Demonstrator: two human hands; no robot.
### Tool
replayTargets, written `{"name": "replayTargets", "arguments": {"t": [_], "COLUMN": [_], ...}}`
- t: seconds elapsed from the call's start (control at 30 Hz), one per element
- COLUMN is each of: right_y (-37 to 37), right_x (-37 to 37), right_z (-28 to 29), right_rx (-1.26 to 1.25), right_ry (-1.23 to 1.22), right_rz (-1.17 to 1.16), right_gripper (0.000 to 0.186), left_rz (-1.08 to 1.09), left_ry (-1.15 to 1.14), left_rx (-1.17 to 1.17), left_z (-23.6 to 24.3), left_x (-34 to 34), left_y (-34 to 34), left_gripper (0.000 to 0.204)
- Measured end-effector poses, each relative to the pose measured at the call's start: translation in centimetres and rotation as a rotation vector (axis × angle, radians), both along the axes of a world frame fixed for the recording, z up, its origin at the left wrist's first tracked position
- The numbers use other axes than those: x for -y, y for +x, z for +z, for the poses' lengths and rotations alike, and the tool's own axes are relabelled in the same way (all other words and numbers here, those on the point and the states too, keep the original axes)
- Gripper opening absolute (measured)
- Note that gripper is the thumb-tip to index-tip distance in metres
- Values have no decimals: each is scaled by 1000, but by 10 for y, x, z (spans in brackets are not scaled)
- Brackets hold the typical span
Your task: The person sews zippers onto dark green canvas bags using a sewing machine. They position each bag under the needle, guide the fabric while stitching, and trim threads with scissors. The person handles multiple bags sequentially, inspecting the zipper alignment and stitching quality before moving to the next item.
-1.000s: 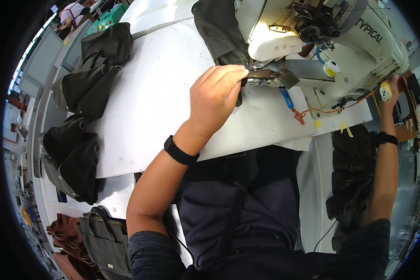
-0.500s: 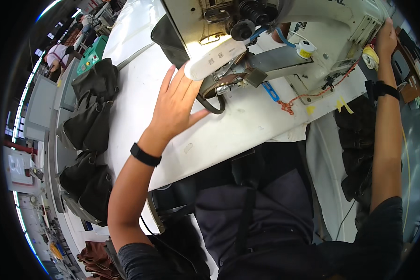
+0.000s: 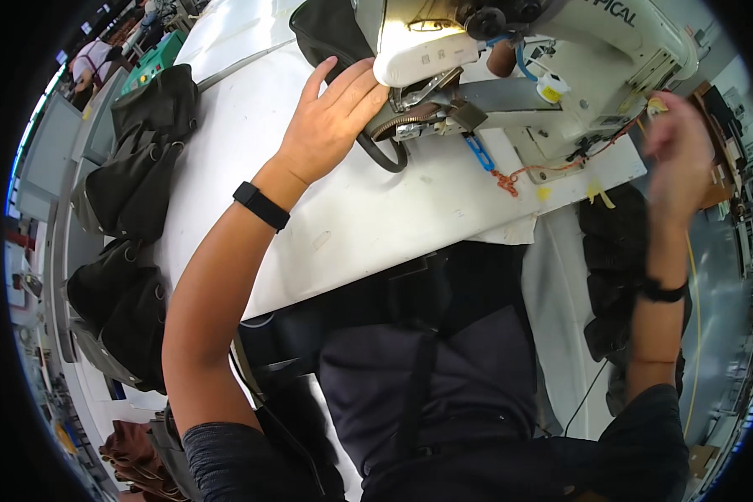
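Observation:
My left hand [image 3: 330, 109] lies with outstretched, slightly spread fingers on a dark olive bag [image 3: 326, 33] beside the sewing head. A looped dark handle [image 3: 393, 163] and a zipper [image 3: 402, 121] are at the narrow arm of the white sewing machine [image 3: 611, 54], just right of my fingers. My right hand [image 3: 678, 146] is motion-blurred beside the machine's right end, so its finger shape is unclear. A blue tool [image 3: 477, 151] on an orange cord [image 3: 508, 184] lies below the machine arm.
The white worktable [image 3: 368, 243] spans the middle. Olive bags [image 3: 134, 184] rest along its left side; more dark bags [image 3: 615, 251] sit at the right below it. Brown items [image 3: 130, 452] are at lower left. A person in a white top [image 3: 88, 63] is in the background at upper left.
My left hand has shifted left, its fingers stretching out from a pinch on the zippered piece. My right hand rose along the machine's end, then moved down. The view has also shifted.

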State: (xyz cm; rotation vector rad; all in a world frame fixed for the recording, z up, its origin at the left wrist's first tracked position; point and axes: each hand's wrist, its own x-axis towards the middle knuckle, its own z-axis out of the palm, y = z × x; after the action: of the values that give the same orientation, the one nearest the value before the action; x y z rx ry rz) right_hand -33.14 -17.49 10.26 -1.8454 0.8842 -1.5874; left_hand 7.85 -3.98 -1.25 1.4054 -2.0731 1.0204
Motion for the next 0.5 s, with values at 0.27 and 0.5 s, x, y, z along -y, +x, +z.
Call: {"name": "replayTargets", "arguments": {"t": [0.27, 0.5], "right_y": [147, 149], "right_x": [-57, -50], "right_z": [-54, -34], "right_rx": [1, 135], "right_ry": [800, 1067], "right_rz": [962, 1005], "right_gripper": [42, 38], "left_rz": [-13, -30], "left_ry": [38, 22], "left_rx": [-65, -129], "left_z": [-3, -10], "left_x": [5, 11], "left_y": [-1, 0], "left_gripper": [32, 38]}}
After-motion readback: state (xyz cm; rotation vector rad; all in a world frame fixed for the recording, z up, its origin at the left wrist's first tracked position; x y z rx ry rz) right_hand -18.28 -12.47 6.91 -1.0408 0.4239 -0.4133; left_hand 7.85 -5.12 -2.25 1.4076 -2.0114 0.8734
